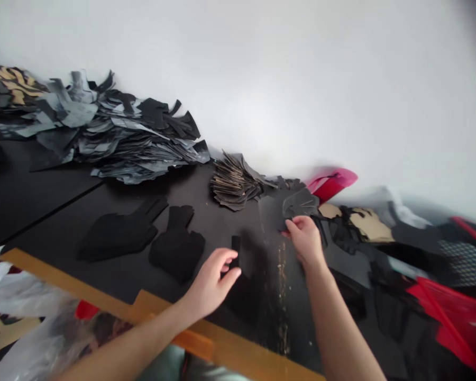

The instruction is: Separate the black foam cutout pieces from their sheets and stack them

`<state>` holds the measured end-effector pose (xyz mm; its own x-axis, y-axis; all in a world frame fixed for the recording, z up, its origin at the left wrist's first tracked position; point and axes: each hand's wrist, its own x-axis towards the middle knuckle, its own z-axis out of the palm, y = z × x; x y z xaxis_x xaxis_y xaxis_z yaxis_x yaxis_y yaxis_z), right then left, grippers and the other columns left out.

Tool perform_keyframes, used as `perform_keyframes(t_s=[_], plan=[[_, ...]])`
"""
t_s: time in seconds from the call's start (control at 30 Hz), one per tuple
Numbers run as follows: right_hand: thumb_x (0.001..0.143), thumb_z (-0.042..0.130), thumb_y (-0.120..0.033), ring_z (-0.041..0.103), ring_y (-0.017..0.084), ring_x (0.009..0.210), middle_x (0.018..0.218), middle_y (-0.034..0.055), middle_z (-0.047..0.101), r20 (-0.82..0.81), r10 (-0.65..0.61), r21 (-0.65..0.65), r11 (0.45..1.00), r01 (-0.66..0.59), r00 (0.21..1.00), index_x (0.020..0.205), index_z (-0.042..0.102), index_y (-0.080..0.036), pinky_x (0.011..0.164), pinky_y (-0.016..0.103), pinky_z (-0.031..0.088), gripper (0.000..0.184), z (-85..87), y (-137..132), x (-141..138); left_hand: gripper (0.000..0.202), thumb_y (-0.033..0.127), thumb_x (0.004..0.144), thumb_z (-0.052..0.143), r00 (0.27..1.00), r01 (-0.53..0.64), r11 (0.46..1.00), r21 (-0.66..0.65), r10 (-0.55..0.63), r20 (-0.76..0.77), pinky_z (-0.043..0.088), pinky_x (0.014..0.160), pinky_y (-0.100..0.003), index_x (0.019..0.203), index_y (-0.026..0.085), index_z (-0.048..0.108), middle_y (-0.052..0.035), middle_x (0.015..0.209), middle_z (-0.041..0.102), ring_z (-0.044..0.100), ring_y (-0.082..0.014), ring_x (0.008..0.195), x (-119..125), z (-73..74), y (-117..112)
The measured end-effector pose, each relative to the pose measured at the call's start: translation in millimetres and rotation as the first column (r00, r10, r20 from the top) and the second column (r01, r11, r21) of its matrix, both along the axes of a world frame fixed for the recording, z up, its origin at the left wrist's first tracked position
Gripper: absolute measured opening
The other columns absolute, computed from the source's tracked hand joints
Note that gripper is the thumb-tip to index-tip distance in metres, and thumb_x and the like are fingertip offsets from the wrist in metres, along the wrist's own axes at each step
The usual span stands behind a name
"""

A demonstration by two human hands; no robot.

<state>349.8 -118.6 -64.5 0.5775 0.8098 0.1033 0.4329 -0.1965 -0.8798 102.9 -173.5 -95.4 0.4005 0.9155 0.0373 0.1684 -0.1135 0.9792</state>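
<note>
This looks like a small cutting or sewing workshop, though the wide, bent view makes it hard to be sure. A long black worktable [51, 206] with a wooden edge strip [63, 286] runs along a plain white wall [262, 69]. Heaped on it are loose piles of cut black and grey sheet-material pieces [138, 143], with more offcuts and red material [448, 317] further along.

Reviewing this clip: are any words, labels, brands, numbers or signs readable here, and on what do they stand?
None can be read: no word, label, brand, number or sign.
The black pieces and gray pile show no legible marks.
The tan shapes by the plastic bag are too blurred to tell whether they bear print.
</note>
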Motion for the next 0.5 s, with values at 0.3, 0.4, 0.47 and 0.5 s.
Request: perform_keyframes(t_s=[0.3,0.4,0.47,0.5], plan=[[0.071,0.069,-0.042,0.049,0.010,0.058,0.066,-0.0042,0.049,-0.169,0.234,0.059,0.972,-0.228,0.957,0.080,0.048,-0.020,0.053,0.023,0.048,0.031,3.3,-121.6,-42.9,0.028,0.036,0.073,0.070,0.840,0.062,0.898,-0.436,0.189,0.509,0.053,0.076,-0.031,0.080,0.015,0.053,-0.0014,0.081,0.058,0.059,-0.0129,0.079,17.5,19.1,-12.4],[0.074,0.067,-0.042,0.051,0.011,0.060,0.069,-0.0033,0.051,-0.126,0.247,0.038,0.969,-0.245,0.961,0.081,0.049,-0.020,0.056,0.024,0.049,0.029,-2.7,-133.5,-52.7,0.027,0.033,0.071,0.071,0.823,0.047,0.883,-0.467,0.231,0.519,0.053,0.073,-0.029,0.073,0.015,0.050,0.0014,0.071,0.057,0.058,-0.0107,0.071,13.0,15.1,-23.5],[0.075,0.066,-0.042,0.053,0.011,0.062,0.072,-0.0023,0.053,-0.099,0.245,0.042,0.969,-0.242,0.964,0.083,0.049,-0.020,0.058,0.025,0.049,0.029,-5.2,-138.9,-57.3,0.026,0.031,0.070,0.071,0.806,0.043,0.871,-0.489,0.259,0.532,0.052,0.072,-0.028,0.071,0.015,0.050,0.0020,0.069,0.057,0.058,-0.0100,0.069,9.6,13.1,-28.0],[0.075,0.066,-0.042,0.054,0.012,0.063,0.073,-0.0018,0.054,-0.087,0.249,0.047,0.968,-0.245,0.965,0.084,0.050,-0.020,0.059,0.025,0.049,0.029,-6.1,-141.2,-58.9,0.026,0.029,0.069,0.072,0.793,0.040,0.864,-0.502,0.278,0.542,0.052,0.070,-0.027,0.071,0.015,0.050,0.0025,0.068,0.057,0.058,-0.0094,0.067,8.0,12.3,-29.5]])
